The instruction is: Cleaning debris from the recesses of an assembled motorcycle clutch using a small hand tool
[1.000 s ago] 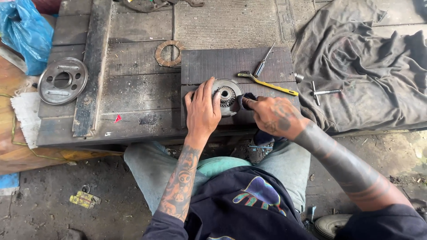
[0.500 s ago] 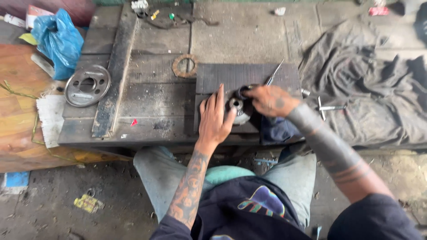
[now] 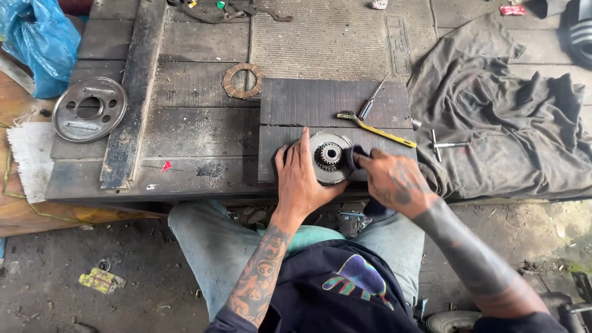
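Note:
A round metal part with a toothed hub (image 3: pixel 330 155) lies on a dark ridged board (image 3: pixel 333 102) on the wooden platform. My left hand (image 3: pixel 300 176) lies flat over the part's left side and steadies it. My right hand (image 3: pixel 394 179) presses a dark rag (image 3: pixel 353 157) against the part's right side. Just behind the part lie a yellow-handled tool (image 3: pixel 376 128) and a screwdriver (image 3: pixel 372 98).
A round metal cover plate (image 3: pixel 89 117) sits at the platform's left, a brown friction ring (image 3: pixel 242 81) near the middle. A long dark plank (image 3: pixel 132 92) runs front to back. A grey cloth (image 3: pixel 505 117) with a T-shaped wrench (image 3: pixel 447 145) covers the right. A blue bag (image 3: pixel 37 43) is far left.
The view has shifted and steadied. My right hand has drawn back from the top of the part to its right side with the rag. My left hand stays on the part.

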